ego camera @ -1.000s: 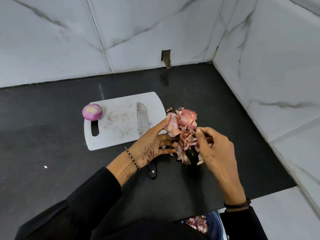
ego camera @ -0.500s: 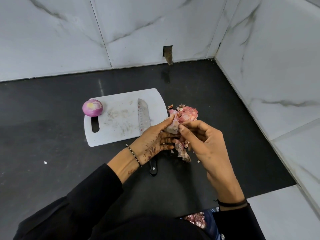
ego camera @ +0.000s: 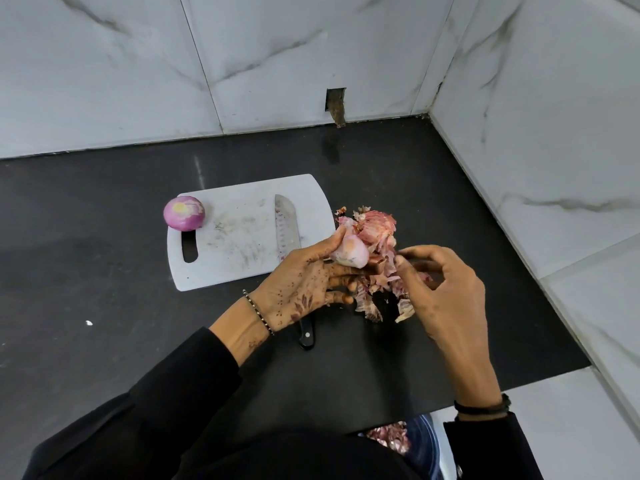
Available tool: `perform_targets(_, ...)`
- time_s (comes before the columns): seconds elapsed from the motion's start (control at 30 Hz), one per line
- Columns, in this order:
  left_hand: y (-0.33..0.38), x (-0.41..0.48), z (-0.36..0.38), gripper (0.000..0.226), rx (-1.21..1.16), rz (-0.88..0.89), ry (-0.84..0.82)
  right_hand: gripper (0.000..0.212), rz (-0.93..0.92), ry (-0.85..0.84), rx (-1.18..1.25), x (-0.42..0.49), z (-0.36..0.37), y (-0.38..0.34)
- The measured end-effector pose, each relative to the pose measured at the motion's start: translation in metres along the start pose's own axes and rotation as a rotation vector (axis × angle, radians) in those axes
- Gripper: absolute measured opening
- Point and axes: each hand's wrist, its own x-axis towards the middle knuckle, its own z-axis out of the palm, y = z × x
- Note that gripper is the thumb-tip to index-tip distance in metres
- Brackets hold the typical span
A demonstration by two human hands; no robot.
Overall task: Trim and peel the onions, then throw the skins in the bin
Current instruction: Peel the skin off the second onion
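Hands are gathering a heap of onion skins (ego camera: 375,230) that is lying on the black surface (ego camera: 104,306), just beside the right edge of the white cutting board (ego camera: 242,244); the left hand (ego camera: 304,282) is gripping the heap from the board side, its fingers curling round the skins while its thumb is pressing a pale onion piece (ego camera: 349,252) against them; the right hand (ego camera: 446,296) is facing it from the other side, its thumb and forefinger pinching papery skins, the other fingers curling loosely behind; a few loose skins are lying on the surface below the two hands; a peeled onion (ego camera: 184,213) is sitting at the board's far left corner, just above the handle slot, well apart from the hands; a knife (ego camera: 285,226) is lying along the board's right side, its blade pointing away from the person, its black handle sticking out over the near edge beneath the left hand; a bin (ego camera: 424,445) holding more skins is showing at the bottom edge, below the surface.
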Motion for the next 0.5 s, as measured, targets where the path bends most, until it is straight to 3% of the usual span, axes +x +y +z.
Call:
perform_targets(0.13, -0.003, -0.002, -0.001, 0.039, -0.038, 0.06, -0.095, 0.012, -0.081, 0.024, 0.068, -0.004, -0.004, -0.014)
perform_targets(0.43, -0.003, -0.004, -0.002, 0.089, 0.033, 0.171, -0.089, 0.033, -0.293, -0.138, 0.137, -0.013, -0.006, -0.039)
perform_targets(0.5, -0.002, -0.004, -0.002, 0.089, 0.03, 0.176, -0.1, 0.036, -0.34, -0.149, 0.124, -0.014, -0.004, -0.04)
